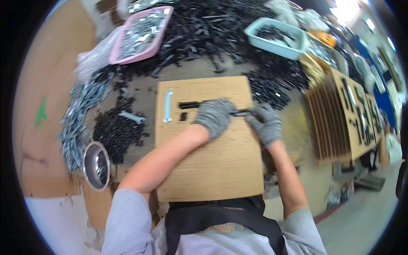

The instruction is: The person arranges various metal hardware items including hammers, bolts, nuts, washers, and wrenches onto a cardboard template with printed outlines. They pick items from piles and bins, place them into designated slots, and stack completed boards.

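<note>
A brown cardboard sheet (pixel 212 161) with cut-out slots lies in front of me. My left hand (pixel 213 115), in a grey glove, presses down on its upper part, over a long black bar (pixel 189 104) that lies in a slot. My right hand (pixel 265 123), also gloved, grips the right end of a black part (pixel 241 112) at the sheet's right edge. A pale metal bracket (pixel 168 106) and a small black piece (pixel 183 116) sit in slots at the upper left of the sheet.
Heaps of black parts (pixel 117 134) and silvery parts (pixel 76 123) cover the table around the sheet. A steel bowl (pixel 96 165) stands at the left. A pink tray (pixel 142 34) and a teal bin (pixel 276 38) sit at the back. Filled cardboard sheets (pixel 352 114) stack at the right.
</note>
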`<control>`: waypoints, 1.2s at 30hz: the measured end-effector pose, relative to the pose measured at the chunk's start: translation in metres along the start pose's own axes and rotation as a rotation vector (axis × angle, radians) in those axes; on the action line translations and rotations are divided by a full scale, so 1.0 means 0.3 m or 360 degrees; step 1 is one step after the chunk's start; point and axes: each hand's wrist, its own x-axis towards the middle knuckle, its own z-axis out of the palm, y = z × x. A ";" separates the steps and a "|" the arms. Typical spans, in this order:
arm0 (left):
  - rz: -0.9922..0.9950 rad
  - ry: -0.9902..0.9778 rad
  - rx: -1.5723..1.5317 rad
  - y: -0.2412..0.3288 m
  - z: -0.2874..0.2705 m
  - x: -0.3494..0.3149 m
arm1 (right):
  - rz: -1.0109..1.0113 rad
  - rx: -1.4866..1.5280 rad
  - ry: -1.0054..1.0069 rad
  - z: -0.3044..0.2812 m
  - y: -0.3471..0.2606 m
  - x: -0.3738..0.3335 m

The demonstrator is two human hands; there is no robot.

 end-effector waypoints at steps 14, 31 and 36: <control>-0.0016 -0.0068 -0.0140 -0.012 -0.038 0.031 | 0.0282 0.0743 0.0399 0.051 0.155 -0.034; -0.0149 -0.0121 -0.2484 -0.057 -0.343 -0.624 | 0.0211 0.0960 0.0424 0.036 0.166 -0.068; -0.0706 0.0189 -0.3255 -0.071 -0.019 -1.311 | 0.0268 0.0906 0.0295 0.044 0.301 -0.044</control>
